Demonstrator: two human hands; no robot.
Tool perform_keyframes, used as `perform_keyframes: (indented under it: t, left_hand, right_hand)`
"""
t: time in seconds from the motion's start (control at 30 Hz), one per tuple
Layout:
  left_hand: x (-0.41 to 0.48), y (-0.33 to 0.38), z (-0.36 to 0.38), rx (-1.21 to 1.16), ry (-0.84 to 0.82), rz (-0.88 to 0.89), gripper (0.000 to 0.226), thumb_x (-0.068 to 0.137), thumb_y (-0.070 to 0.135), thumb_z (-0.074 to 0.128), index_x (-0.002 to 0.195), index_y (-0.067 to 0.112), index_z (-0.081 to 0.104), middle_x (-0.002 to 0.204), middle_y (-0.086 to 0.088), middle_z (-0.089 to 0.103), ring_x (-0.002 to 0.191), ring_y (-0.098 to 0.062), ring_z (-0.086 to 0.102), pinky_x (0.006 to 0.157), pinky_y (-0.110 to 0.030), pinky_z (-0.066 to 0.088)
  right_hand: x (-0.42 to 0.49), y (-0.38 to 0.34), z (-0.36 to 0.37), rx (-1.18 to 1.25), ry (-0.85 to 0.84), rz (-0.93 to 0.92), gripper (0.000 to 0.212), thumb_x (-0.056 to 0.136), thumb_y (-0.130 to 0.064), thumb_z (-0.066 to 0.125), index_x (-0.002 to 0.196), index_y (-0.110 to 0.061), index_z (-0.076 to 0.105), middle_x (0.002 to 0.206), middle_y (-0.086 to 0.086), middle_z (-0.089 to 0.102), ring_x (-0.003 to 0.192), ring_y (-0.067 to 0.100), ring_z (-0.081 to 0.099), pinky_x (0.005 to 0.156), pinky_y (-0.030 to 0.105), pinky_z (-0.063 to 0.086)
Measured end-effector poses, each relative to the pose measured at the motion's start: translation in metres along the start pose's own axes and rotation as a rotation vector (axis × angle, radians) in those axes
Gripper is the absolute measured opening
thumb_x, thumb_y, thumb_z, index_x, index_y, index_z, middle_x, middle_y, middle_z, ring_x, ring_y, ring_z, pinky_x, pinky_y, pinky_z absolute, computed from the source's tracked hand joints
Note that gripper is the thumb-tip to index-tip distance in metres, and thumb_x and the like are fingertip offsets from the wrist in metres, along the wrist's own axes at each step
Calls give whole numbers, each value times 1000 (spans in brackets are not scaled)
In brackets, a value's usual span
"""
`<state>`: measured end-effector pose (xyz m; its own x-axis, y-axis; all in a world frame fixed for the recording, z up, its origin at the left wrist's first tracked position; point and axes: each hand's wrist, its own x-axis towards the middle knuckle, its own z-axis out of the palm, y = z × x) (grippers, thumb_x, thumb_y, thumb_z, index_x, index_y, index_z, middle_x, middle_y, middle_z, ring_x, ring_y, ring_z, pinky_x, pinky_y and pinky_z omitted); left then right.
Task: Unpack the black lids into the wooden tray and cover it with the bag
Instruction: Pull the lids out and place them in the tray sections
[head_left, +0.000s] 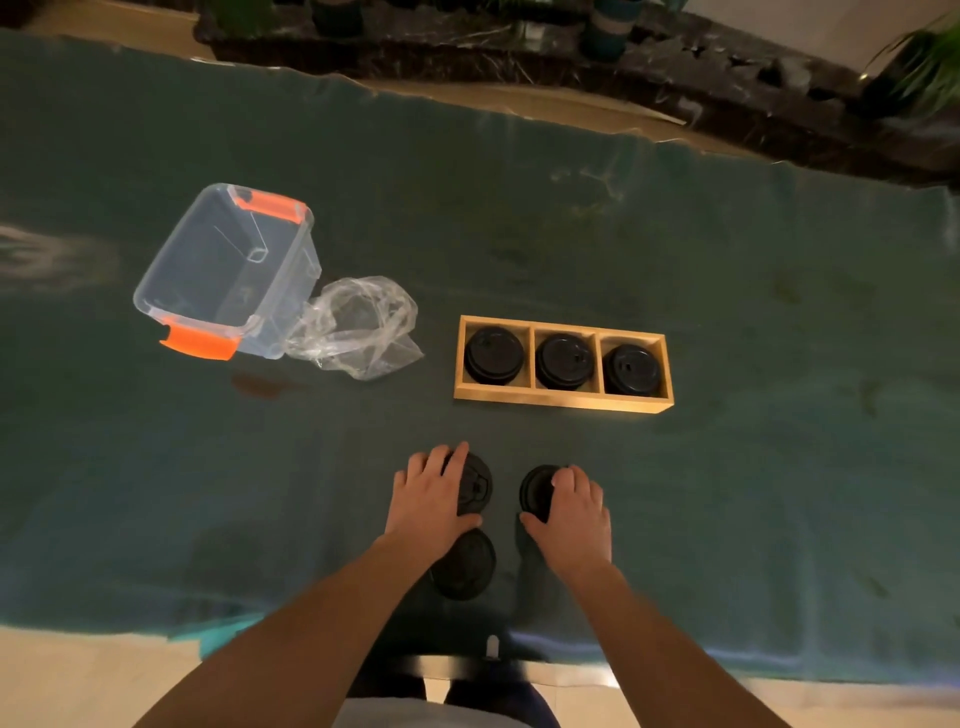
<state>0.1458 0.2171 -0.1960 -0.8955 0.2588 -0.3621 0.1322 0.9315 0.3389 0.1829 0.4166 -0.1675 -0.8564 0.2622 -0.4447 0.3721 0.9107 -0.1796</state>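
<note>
**tray_guy:** so how far along is this? Wooden tray (561, 402) sits right of centre on the worktop (727, 312), three compartments in a row, and each one already has a stack of black lids (564, 361) in it. Can't count how many per stack from this angle

**lidwatcher:** I'd say past halfway but not done. There are loose lids on the near side of the worktop. The left hand (434, 496) is spread over one lid (475, 486), fingers curled round its far edge and thumb on the near edge, so it reads as gripping it. The right hand (574, 506) is clamped on another lid (535, 491) just beside it, or maybe a small stack, hard to tell. A third lid (465, 564) lies flat nearer the person, partly under the left forearm, nobody touching it

**tray_guy:** and the bag?

**lidwatcher:** clear plastic bag (358, 327) looks empty and crumpled, well left of the tray, touching a clear bin with orange latches (228, 270) that's tipped at an angle. So unpacking looks finished, bag's out of the way

**tray_guy:** so what's left is those near lids into the compartments, then the bag over the tray

**lidwatcher:** yep, covering step hasn't started, tray's open on top
</note>
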Motion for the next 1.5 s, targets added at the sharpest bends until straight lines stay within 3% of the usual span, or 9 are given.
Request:
perform_keyframes:
  t: [0.17,0.4,0.6,0.7,0.83,0.97,1.17,1.33,1.5]
  left_hand:
    - [-2,-11,7,-82,14,-7,114,73,67,75,160,24,16,157,3,42,139,-25,35,113,-48,38]
    - [-10,-24,-6,-420,21,-38,120,71,59,78,162,18,12,164,-8,23,146,-27,26,120,-44,29]
    - [-52,-42,-5,-445,159,-247,68,78,28,79,135,3,51,127,-11,52,122,-31,50,107,-39,42]
    - [-68,-31,-1,-372,81,-242,50,78,41,75,114,12,57,109,-3,53,108,-27,54,96,-34,45]
    - [-82,-3,7,-173,-44,-214,80,59,83,51,113,24,48,109,7,45,105,-18,50,91,-34,46]
    - [-90,16,25,10,-93,-194,113,50,91,45,137,19,34,130,-1,42,117,-23,45,97,-41,43]
    - [-91,10,30,24,-76,-139,95,61,75,60,136,19,43,127,-1,46,112,-24,47,94,-40,44]
    - [-76,-3,2,-172,362,-60,89,50,70,69,119,19,51,112,-2,52,99,-22,51,80,-40,50]
    - [-14,11,-29,-114,188,-34,93,62,66,72,134,17,40,129,-6,49,117,-25,50,100,-42,48]
  right_hand:
    - [-1,-2,-6,15,67,-40,62,84,-48,76,131,-16,51,141,6,54,132,30,48,108,47,48]
    - [-8,-57,-4,84,139,-287,56,77,-46,80,120,-20,56,146,6,52,134,30,47,107,47,48]
    - [0,-86,16,-35,25,-401,63,82,-47,79,131,-18,52,151,9,47,139,32,43,110,46,45]
    - [2,-87,22,-28,-19,-396,65,83,-47,79,133,-18,50,152,9,47,141,32,42,112,47,44]
    - [2,-80,22,27,-61,-396,62,81,-52,78,129,-25,49,155,6,40,142,30,38,112,49,43]
    - [-4,-64,19,93,-100,-446,55,91,-47,62,140,-28,48,165,7,29,149,31,30,119,51,37]
    - [-11,-44,7,179,-38,-403,45,103,-39,48,148,-32,49,169,5,27,151,28,28,120,50,32]
    - [-16,-23,3,373,99,-196,36,101,-22,61,136,-13,60,155,12,45,143,29,41,120,42,33]
    - [-10,-31,4,499,94,-102,30,102,-17,59,131,-8,60,136,9,56,128,25,54,112,33,40]
